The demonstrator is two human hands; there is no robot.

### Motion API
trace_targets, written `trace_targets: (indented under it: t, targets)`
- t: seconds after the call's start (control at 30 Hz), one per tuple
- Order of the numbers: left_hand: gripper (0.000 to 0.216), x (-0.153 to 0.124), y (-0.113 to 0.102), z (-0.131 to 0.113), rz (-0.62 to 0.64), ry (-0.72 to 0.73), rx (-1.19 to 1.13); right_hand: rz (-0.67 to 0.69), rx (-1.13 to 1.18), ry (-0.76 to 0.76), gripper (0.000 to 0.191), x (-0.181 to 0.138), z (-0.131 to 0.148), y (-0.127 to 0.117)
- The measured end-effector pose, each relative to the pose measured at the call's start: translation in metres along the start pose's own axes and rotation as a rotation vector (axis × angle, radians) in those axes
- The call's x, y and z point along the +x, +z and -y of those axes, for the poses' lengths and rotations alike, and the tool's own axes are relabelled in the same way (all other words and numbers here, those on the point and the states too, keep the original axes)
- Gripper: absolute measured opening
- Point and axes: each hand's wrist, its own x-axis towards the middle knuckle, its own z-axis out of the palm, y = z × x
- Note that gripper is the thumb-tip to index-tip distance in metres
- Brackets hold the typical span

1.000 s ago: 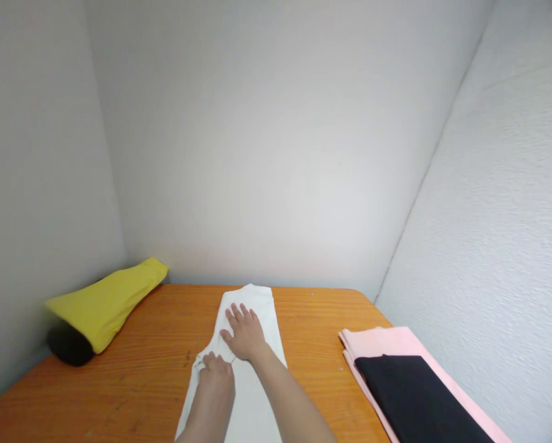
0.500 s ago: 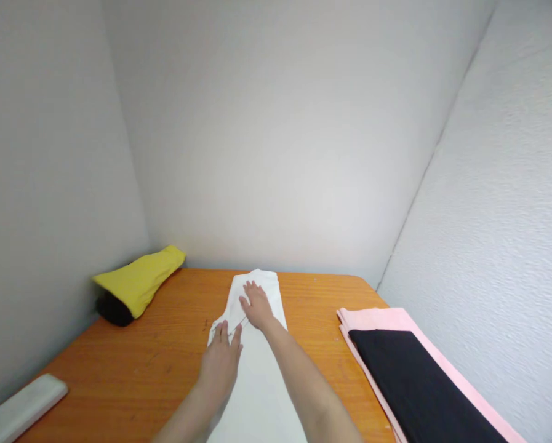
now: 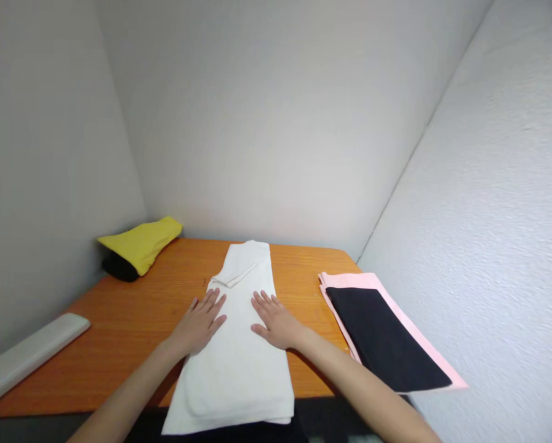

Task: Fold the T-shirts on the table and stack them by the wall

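A long white folded garment (image 3: 239, 363) lies lengthwise down the middle of an orange wooden table (image 3: 132, 320), its near end hanging over the front edge. My left hand (image 3: 200, 321) rests flat on its left side, fingers spread. My right hand (image 3: 276, 320) lies flat on the right side, fingers stretched out too. Both palms press the cloth, and neither grips anything. A small folded flap (image 3: 236, 275) sits on the garment just beyond my fingertips.
A folded black cloth (image 3: 381, 338) lies on a folded pink cloth (image 3: 344, 282) at the table's right, against the wall. A yellow cloth (image 3: 141, 241) over something black (image 3: 117, 269) sits at the back left corner. A pale grey bar (image 3: 26, 354) lies at the left edge.
Both hands slid back toward me along the white garment and now lie side by side. My left hand went from curled to flat. The view has tilted down, showing the table's front edge.
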Motion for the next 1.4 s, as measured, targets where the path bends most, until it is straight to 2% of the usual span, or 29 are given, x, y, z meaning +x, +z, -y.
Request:
trace_targets:
  t: [0.13,0.3,0.4,0.53,0.67,0.8,0.9,1.0,1.2,1.4]
  targets:
    - [0.056,-0.008,-0.003,-0.003,0.005,-0.028,0.015,0.014,0.008,-0.021,0.067,-0.055,0.024,0.000]
    - [0.056,-0.017,-0.018,-0.014,-0.032,-0.005,0.174,-0.057,-0.017,-0.059,0.066,-0.117,0.049,0.000]
    - [0.055,-0.039,-0.022,-0.018,-0.031,0.069,0.210,-0.185,-0.008,-0.063,0.062,-0.151,0.057,0.009]
    - [0.054,-0.065,-0.021,-0.021,0.067,0.080,0.171,-0.473,0.041,0.028,0.040,-0.180,0.065,0.037]
    - [0.052,-0.056,-0.028,-0.040,0.050,0.079,0.173,-0.650,0.049,0.100,0.024,-0.182,0.075,0.063]
    - [0.055,-0.015,-0.034,-0.087,0.046,0.208,0.034,-0.742,0.036,0.146,0.021,-0.173,0.081,0.073]
    - [0.054,0.020,-0.024,-0.123,0.070,0.247,-0.038,-0.785,0.009,0.159,0.023,-0.169,0.084,0.075]
    - [0.053,0.046,-0.003,-0.146,0.075,0.202,-0.032,-0.827,-0.025,0.176,0.021,-0.166,0.087,0.078]
    - [0.064,0.058,0.035,-0.153,0.087,0.069,0.002,-0.865,-0.030,0.204,0.019,-0.163,0.089,0.083]
    - [0.067,0.054,0.047,-0.153,0.052,0.036,0.023,-0.897,-0.045,0.196,0.020,-0.162,0.086,0.086]
